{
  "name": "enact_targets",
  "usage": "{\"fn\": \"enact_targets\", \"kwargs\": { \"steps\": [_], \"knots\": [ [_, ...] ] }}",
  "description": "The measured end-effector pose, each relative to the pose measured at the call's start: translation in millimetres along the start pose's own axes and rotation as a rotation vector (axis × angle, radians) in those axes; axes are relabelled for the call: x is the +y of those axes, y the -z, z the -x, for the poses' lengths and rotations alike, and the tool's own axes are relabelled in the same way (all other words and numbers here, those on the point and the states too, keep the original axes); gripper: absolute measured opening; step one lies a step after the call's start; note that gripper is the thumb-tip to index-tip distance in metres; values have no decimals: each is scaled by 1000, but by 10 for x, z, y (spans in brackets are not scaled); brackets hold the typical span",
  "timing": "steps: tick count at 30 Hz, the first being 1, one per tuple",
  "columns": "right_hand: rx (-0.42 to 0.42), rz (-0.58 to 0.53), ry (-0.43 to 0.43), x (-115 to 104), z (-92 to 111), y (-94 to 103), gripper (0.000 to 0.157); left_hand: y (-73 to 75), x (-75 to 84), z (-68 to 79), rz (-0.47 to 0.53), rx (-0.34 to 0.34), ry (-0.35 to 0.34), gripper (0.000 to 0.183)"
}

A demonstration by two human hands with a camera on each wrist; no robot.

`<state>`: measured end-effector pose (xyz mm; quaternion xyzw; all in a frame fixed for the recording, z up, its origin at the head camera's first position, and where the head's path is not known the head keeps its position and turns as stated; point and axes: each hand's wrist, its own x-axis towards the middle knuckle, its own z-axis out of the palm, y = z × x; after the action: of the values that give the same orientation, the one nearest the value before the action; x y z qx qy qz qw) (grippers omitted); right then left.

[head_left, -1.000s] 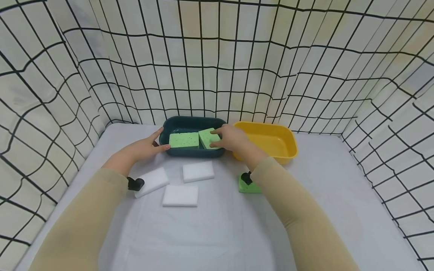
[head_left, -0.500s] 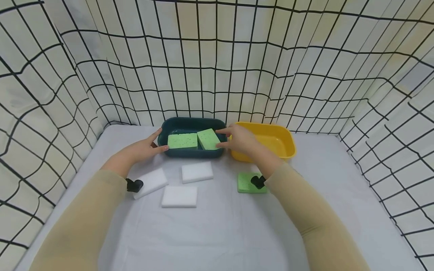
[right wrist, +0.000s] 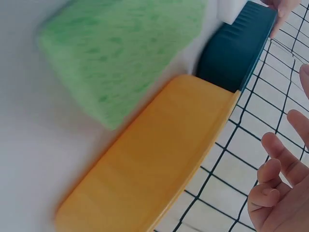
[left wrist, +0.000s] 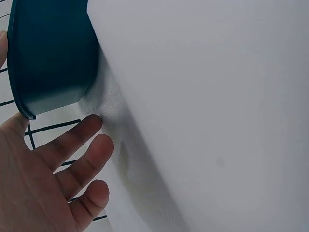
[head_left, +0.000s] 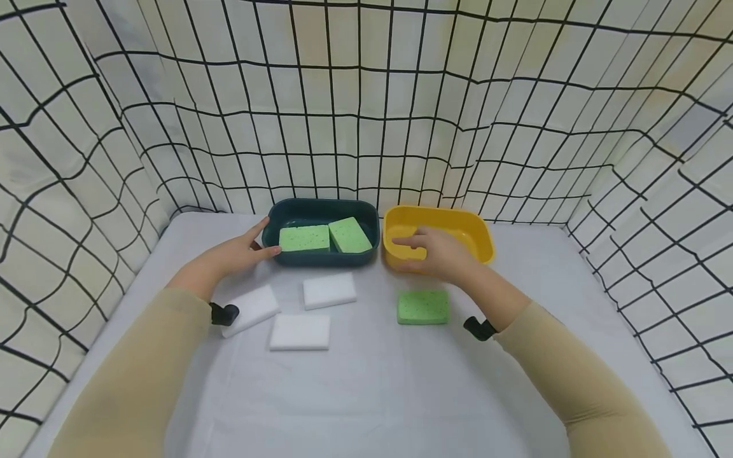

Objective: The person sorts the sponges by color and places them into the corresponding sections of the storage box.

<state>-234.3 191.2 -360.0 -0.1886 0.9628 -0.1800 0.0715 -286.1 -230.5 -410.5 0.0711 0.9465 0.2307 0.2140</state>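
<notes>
Two light-green sponges, one on the left (head_left: 305, 238) and one tilted on the right (head_left: 350, 235), lie in a dark teal tub (head_left: 323, 259). At its left end my left hand (head_left: 231, 257) rests against the rim with thumb and index finger; in the left wrist view the other fingers (left wrist: 87, 162) spread loosely beside the tub. My right hand (head_left: 441, 254) hovers over the yellow tub (head_left: 487, 238), fingers loosely bent and holding nothing. Another green sponge (head_left: 423, 308) lies on the table in front of the yellow tub, below the right forearm.
Three white sponge-like blocks, at left (head_left: 252, 310), upper right (head_left: 329, 291) and front (head_left: 300, 333), lie on the white-covered table (head_left: 355, 407). The tubs stand side by side near the back edge. Black wire grid (head_left: 375, 137) encloses the back and sides.
My right hand has let go of the tilted green sponge, leaving it in the teal tub, and moved right over the yellow tub. The left hand stays at the teal tub's end.
</notes>
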Motion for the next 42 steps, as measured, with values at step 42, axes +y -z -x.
{"fn": "enact_targets", "kwargs": {
  "steps": [42],
  "knots": [
    [-228,181,167,611,621,-298,62,-3,-30,-35,6,11,-8,99]
  ]
}}
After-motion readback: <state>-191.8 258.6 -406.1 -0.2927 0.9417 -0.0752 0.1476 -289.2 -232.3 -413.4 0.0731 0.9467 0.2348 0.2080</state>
